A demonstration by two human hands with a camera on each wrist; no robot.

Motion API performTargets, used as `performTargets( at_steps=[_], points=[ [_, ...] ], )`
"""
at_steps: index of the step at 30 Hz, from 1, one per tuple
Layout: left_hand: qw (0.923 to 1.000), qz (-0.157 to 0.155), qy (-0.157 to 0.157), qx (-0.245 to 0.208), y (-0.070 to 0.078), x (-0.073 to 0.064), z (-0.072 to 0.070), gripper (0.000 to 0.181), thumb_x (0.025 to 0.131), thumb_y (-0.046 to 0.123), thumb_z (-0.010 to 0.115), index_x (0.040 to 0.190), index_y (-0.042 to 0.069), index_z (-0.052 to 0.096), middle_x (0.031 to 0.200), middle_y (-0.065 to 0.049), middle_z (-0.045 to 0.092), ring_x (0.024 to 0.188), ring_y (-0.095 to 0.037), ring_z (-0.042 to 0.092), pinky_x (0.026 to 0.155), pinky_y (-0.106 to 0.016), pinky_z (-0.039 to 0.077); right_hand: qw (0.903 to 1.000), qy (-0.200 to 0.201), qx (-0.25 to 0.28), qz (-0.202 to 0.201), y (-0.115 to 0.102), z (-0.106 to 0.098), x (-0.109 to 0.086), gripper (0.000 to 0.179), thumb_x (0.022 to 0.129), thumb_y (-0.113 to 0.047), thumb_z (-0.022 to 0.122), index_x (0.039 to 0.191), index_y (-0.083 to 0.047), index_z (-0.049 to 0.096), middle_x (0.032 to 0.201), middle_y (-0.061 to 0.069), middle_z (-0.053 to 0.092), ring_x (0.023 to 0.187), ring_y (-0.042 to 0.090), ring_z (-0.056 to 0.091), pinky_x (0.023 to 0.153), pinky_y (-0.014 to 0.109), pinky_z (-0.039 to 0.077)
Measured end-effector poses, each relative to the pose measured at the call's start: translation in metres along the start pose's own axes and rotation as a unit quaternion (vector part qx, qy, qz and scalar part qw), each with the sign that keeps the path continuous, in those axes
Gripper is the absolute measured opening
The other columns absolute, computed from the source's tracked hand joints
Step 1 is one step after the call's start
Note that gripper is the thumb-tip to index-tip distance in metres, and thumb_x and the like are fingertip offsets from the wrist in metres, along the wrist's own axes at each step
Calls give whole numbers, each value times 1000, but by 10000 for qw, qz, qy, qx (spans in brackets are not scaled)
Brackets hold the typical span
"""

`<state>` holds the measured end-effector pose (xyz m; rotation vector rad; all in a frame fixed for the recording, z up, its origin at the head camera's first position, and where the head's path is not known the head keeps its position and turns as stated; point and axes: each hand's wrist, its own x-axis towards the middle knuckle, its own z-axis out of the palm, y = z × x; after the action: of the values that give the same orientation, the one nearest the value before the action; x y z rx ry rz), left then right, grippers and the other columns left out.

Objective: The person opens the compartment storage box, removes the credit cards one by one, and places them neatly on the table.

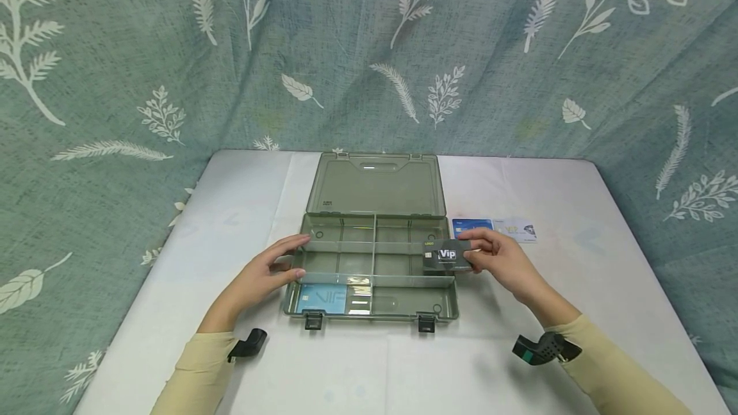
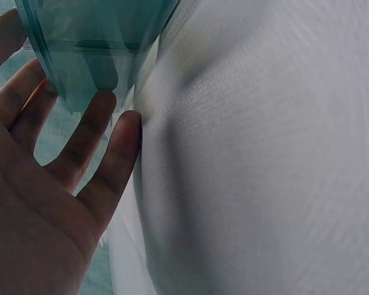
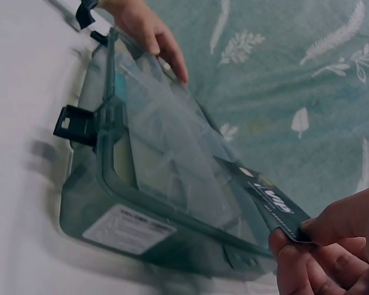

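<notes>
My right hand (image 1: 507, 262) pinches a black card printed "Vip" (image 1: 446, 255) by its right end, between thumb and fingers. The card is over the right side of a translucent grey-green divided box (image 1: 383, 319), whose lid (image 1: 377, 184) is folded back. My left hand (image 1: 259, 280) touches the box's left side. Its fingers (image 2: 89, 132) are spread fairly straight along the wall in the left wrist view, with the thumb near the rim in the head view. A light blue card (image 1: 321, 298) lies in the front left compartment.
To the right of the box, a blue card (image 1: 473, 226) and a whitish "VIP" card (image 1: 516, 230) lie side by side on the white tablecloth (image 1: 369, 376). Two dark latches (image 1: 426, 323) stick out at the box's front. A patterned green curtain (image 1: 346, 50) hangs behind and at the sides.
</notes>
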<state>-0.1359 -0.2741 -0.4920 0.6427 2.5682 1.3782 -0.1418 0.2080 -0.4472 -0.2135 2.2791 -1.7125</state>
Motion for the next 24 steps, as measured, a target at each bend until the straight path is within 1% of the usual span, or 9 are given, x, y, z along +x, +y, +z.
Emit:
performTargets(
  at_steps=[3,10,18,24],
  points=[
    [10000,-34,-3,-46,1,0,0,65,97,19,72,155,12,44,163,-9,34,145,-34,37,108,-58,45,10000,77,-31,17,2,-6,-2,38,98,-3,65,134,5,56,109,23,65,78,18,62,69,35,58],
    [10000,-46,-17,-45,1,0,-1,66,97,19,72,155,12,43,163,-8,33,144,-33,38,108,-57,45,9993,358,-133,61,8,-20,-6,39,99,-4,64,136,4,55,108,20,63,78,16,60,69,33,57],
    [10000,-68,-7,-26,1,-1,0,66,97,20,72,155,12,43,163,-5,34,144,-33,38,108,-57,45,9974,625,-328,115,13,-35,-9,39,101,-3,60,138,5,53,105,17,60,79,17,59,69,31,55],
    [10000,-68,-9,-71,2,-1,0,66,97,20,72,155,12,43,163,-6,33,145,-32,38,109,-58,44,9945,915,-440,243,20,-44,-10,39,101,-5,59,138,6,53,103,12,58,82,12,55,69,28,56]
  ],
)
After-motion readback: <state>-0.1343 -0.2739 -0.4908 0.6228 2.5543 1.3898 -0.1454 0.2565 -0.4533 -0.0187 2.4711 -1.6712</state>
